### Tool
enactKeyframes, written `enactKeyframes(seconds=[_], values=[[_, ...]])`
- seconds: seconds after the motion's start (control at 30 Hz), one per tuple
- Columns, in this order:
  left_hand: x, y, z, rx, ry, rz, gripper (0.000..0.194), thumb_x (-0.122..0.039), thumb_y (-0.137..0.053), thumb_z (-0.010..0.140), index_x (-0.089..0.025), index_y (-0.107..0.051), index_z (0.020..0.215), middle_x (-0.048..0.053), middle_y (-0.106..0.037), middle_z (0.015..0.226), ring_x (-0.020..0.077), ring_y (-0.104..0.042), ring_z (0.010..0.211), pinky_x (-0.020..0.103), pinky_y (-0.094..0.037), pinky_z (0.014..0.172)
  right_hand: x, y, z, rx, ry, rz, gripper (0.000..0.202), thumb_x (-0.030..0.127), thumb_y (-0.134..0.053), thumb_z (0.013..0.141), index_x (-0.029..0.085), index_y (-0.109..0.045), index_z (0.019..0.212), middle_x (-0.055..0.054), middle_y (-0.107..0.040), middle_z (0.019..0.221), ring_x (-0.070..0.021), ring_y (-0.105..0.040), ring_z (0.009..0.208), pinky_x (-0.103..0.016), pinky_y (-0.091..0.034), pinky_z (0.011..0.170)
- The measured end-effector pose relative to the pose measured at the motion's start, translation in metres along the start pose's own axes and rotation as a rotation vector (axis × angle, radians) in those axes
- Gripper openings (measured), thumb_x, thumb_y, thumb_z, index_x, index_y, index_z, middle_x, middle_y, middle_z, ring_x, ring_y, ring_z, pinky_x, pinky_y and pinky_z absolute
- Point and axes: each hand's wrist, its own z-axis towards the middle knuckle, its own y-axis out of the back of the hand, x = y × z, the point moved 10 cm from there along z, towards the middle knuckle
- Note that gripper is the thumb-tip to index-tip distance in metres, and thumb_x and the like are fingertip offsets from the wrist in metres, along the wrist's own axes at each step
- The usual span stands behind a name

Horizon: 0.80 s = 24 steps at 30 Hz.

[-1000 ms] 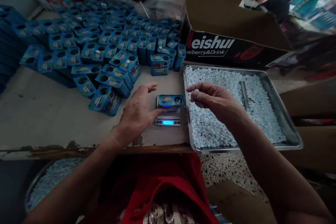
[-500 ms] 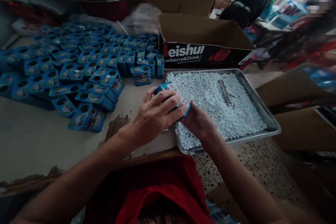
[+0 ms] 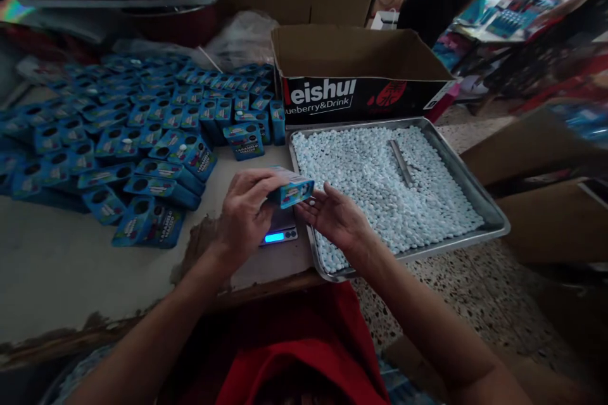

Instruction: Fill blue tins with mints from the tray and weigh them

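Observation:
My left hand [image 3: 247, 212] grips a blue printed box [image 3: 293, 190], tilted sideways with its top end toward my right hand. My right hand [image 3: 337, 216] is palm up with its fingers spread, just below that end of the box, and a small white candy [image 3: 312, 203] shows by its fingers. Under the box, a small scale with a lit blue display [image 3: 274, 238] lies on the table. To the right, a metal tray [image 3: 498, 228] holds a layer of pale blue and white candies [image 3: 380, 196], with a metal strip [image 3: 401, 163] on top.
Many upright blue boxes [image 3: 156, 168] stand on the table [image 3: 42, 266] at the left. An open cardboard box [image 3: 361, 92] is behind the tray. More cardboard [image 3: 551, 221] is at the right. People stand in the background, one in dark clothes [image 3: 427, 6].
The blue box has tilted over in my left hand, and my right hand has let go of it and opened palm up. The scale's display has come into view.

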Motion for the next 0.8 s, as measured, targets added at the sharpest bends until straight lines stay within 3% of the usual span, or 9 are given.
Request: enactKeyframes(seconds=[0.1,0.2,0.3,0.43,0.5,0.6,0.7,0.8], values=[[-0.023,-0.005,0.002,0.033,-0.216,0.114,0.029,-0.015,-0.065,0.093,-0.033,-0.073,0.115,0.003,-0.071,0.119,0.0231,-0.063,0.122,0.045,-0.043,0.115,0.001,-0.011,-0.001,0.055,0.045,0.046,0.04,0.035,-0.032,0.111,0.013,-0.066,0.112,-0.009,-0.075,0.09,-0.0186,-0.072,0.081,-0.033,-0.063,0.081],[-0.019,-0.013,0.0,0.051,-0.239,0.159,0.03,-0.016,-0.064,0.094,-0.035,-0.074,0.115,0.003,-0.072,0.119,0.0237,-0.063,0.122,0.047,-0.041,0.116,0.004,-0.01,-0.004,0.034,0.091,0.066,0.033,0.029,-0.036,0.11,0.016,-0.066,0.102,-0.006,-0.073,0.083,-0.0182,-0.071,0.077,-0.034,-0.064,0.079],[0.005,-0.009,-0.003,0.026,-0.047,0.091,0.027,-0.018,-0.064,0.094,-0.03,-0.074,0.115,0.005,-0.071,0.12,0.0246,-0.062,0.122,0.045,-0.046,0.112,0.002,-0.009,-0.004,0.013,0.086,0.056,0.027,0.023,-0.041,0.108,0.013,-0.064,0.1,-0.009,-0.073,0.085,-0.0197,-0.072,0.082,-0.035,-0.064,0.082],[0.048,0.003,-0.022,-0.059,0.355,-0.159,0.03,-0.028,-0.071,0.089,-0.025,-0.069,0.119,0.006,-0.069,0.12,0.023,-0.065,0.114,0.04,-0.052,0.106,-0.005,-0.013,-0.001,0.046,0.029,0.006,0.021,0.017,-0.045,0.104,0.009,-0.065,0.103,-0.012,-0.072,0.09,-0.0207,-0.073,0.09,-0.033,-0.064,0.085],[0.067,0.002,-0.038,-0.094,0.55,-0.346,0.038,-0.034,-0.077,0.085,-0.021,-0.066,0.119,0.006,-0.071,0.116,0.0226,-0.068,0.11,0.038,-0.055,0.102,-0.007,-0.015,0.0,0.087,0.009,-0.027,0.015,0.009,-0.052,0.098,0.008,-0.065,0.106,-0.012,-0.071,0.093,-0.0186,-0.073,0.091,-0.028,-0.064,0.085],[0.087,-0.01,-0.064,-0.108,0.782,-0.528,0.049,-0.038,-0.082,0.077,-0.021,-0.064,0.118,0.005,-0.074,0.113,0.0238,-0.071,0.108,0.039,-0.057,0.099,-0.003,-0.015,0.0,0.139,0.027,-0.094,0.025,-0.001,-0.061,0.087,0.007,-0.067,0.11,-0.01,-0.071,0.095,-0.0133,-0.071,0.085,-0.019,-0.062,0.077],[0.093,-0.022,-0.08,-0.046,0.898,-0.549,0.052,-0.042,-0.084,0.074,-0.024,-0.065,0.119,0.003,-0.076,0.113,0.0252,-0.072,0.108,0.039,-0.058,0.098,0.009,-0.014,-0.003,0.162,0.111,-0.226,0.025,0.003,-0.068,0.086,0.008,-0.07,0.11,-0.007,-0.071,0.091,-0.0072,-0.063,0.069,-0.013,-0.054,0.061],[0.09,-0.023,-0.083,0.001,0.896,-0.54,0.051,-0.043,-0.082,0.076,-0.027,-0.066,0.121,0.004,-0.076,0.116,0.0256,-0.072,0.109,0.041,-0.058,0.098,0.021,-0.032,-0.01,0.251,0.221,-0.477,0.022,0.019,-0.076,0.088,0.012,-0.073,0.109,-0.002,-0.069,0.08,-0.005,-0.052,0.058,-0.014,-0.045,0.052]])
